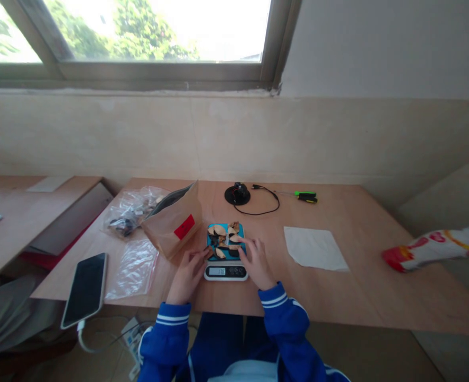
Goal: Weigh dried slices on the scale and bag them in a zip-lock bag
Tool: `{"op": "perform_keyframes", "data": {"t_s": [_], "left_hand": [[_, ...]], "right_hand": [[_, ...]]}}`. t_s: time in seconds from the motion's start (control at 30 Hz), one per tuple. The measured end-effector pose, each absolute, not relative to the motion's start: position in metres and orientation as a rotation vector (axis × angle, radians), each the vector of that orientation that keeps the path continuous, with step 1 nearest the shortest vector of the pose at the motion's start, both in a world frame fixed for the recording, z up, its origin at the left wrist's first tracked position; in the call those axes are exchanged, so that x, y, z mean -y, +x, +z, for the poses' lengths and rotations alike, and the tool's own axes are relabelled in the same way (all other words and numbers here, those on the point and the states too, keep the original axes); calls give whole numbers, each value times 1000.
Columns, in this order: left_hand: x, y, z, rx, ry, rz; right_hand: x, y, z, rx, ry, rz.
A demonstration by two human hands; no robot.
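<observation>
Inspection centred on the digital kitchen scale [225, 272], sole reference point below. On its platform, a shallow blue tray [211, 234] bearing broken tan and dark pieces [219, 230], spread in one loose layer, apparently all within the rim. Exact nature of the pieces: too small to settle.

Left hand [189, 276] at the tray's near left corner. Right hand [256, 261] over the tray's right half, fingers [241, 242] resting among the pieces. Hands apart, both reaching in from the near side of the scale, blue sleeves [282, 318] clear of the platform. No firm clamp evident on either side; any pinch at the fingertips impossible to confirm from this view.

Handling advised: fingertip contact only, wrists off the scale, no downward pressure on the tray, readout kept uncovered. Readout [217, 271] unobstructed at present, digits illegible.

Directly left of the scale, a kraft paper bag [173, 225] with a red label [184, 226], tilted and close beside the tray, the chief obstruction to the left hand. Farther left, a clear plastic bag [129, 212] with dark and tan contents, a flat clear plastic bag [133, 270] and a smartphone [85, 290]. Beyond the scale, a black round base [237, 194] with cable, and a green-and-black screwdriver [306, 197]. Right of the scale, a sheet of white paper [314, 248], then a red-and-white printed packet [433, 248].
</observation>
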State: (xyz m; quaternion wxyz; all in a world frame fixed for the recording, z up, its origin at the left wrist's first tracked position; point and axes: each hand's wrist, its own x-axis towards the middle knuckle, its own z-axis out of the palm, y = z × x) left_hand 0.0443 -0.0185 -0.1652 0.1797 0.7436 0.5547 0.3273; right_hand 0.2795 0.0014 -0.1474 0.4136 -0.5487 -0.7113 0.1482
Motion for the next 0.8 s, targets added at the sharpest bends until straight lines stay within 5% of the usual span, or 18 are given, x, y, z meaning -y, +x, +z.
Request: {"op": "perform_keyframes", "data": {"t_s": [0.23, 0.53, 0.8], "left_hand": [[19, 50, -154, -1618, 2156, 1155], [16, 49, -14, -1972, 1846, 1942], [-40, 22, 18, -2341, 2066, 1301]], "right_hand": [[9, 286, -152, 1775, -1378, 485], [25, 287, -147, 1734, -1312, 546], [36, 293, -152, 1628, -1369, 576]]}}
